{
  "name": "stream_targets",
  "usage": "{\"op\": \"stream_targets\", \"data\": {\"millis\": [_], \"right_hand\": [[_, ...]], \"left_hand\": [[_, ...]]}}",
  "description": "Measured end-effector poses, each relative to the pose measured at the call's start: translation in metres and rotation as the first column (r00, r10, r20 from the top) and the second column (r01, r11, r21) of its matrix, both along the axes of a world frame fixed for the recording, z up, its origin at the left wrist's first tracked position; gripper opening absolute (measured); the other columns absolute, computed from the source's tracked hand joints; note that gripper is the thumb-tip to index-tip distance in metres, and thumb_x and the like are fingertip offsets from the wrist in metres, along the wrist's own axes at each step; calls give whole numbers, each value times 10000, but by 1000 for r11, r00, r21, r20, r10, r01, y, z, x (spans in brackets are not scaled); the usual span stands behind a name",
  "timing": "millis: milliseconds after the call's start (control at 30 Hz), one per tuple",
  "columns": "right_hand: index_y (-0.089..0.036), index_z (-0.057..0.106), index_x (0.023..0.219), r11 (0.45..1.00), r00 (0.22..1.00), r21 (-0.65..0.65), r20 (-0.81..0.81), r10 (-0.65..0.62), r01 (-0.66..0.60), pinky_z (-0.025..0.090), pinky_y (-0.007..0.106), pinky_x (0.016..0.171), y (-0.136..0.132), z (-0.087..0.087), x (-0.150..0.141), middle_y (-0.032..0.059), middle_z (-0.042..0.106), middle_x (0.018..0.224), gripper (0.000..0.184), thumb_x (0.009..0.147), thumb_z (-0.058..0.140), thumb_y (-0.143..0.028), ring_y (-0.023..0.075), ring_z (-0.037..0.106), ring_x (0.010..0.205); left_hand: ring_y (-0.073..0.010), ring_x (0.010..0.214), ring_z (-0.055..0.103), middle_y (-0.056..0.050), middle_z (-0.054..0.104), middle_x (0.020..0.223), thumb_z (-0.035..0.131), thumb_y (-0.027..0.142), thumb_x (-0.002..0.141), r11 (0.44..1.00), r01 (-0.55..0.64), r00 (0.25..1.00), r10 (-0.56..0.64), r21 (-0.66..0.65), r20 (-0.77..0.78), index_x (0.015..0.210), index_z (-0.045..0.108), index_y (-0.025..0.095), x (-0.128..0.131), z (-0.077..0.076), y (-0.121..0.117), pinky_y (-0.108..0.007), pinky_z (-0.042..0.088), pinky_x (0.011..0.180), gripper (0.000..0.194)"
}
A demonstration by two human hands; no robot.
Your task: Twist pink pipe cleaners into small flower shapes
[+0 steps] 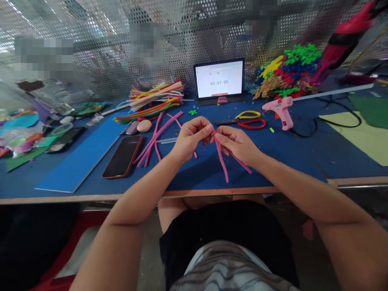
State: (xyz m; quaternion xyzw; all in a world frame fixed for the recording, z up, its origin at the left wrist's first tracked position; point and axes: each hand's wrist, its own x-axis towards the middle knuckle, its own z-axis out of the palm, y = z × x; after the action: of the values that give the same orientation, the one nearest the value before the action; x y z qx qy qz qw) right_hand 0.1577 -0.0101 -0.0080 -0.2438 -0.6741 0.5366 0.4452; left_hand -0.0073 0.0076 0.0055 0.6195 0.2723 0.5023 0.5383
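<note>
Both of my hands are raised just above the blue table, meeting at a pink pipe cleaner. My left hand pinches its top with thumb and fingers closed. My right hand also grips it, fingers curled, and two pink ends hang down below that hand toward the table's front edge. More loose pink pipe cleaners lie on the table left of my hands.
A phone in a red case lies at left, a bundle of coloured pipe cleaners behind it. A tablet stands at the back. Scissors, a pink glue gun with cord, and a heap of finished coloured pieces are at right.
</note>
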Motion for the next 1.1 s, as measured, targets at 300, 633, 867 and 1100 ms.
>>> {"op": "stream_targets", "data": {"millis": [300,633,867,1100], "right_hand": [[-175,555,814,923,930,340,246,-273,181,384,219,536,5,-6,7,-25,591,617,185,928,500,-309,84,511,526],[-168,598,780,865,894,461,278,-351,197,359,224,586,9,-1,13,-11,571,690,212,897,549,-337,94,483,622],[-173,608,779,904,917,369,242,-316,213,337,215,513,10,1,12,-33,518,627,253,884,580,-401,74,429,539],[-164,594,799,922,943,278,114,-311,271,470,201,531,6,5,10,-17,599,632,308,868,595,-464,80,572,532]], "left_hand": [[-50,460,429,50,487,561,705,472,749,979,-125,977,150,160,-153,716,518,179,4,-5,-1,-183,340,420,350],[-65,507,459,38,490,591,660,375,798,964,-118,960,172,239,-221,686,498,178,2,-2,-4,-200,368,477,279],[-74,489,442,38,482,537,652,273,775,985,-108,976,131,132,-175,631,517,171,1,2,-7,-219,370,499,222],[-87,650,502,21,521,669,654,247,768,983,-132,979,149,127,-137,688,543,164,6,-4,-7,-215,426,621,160]]}}
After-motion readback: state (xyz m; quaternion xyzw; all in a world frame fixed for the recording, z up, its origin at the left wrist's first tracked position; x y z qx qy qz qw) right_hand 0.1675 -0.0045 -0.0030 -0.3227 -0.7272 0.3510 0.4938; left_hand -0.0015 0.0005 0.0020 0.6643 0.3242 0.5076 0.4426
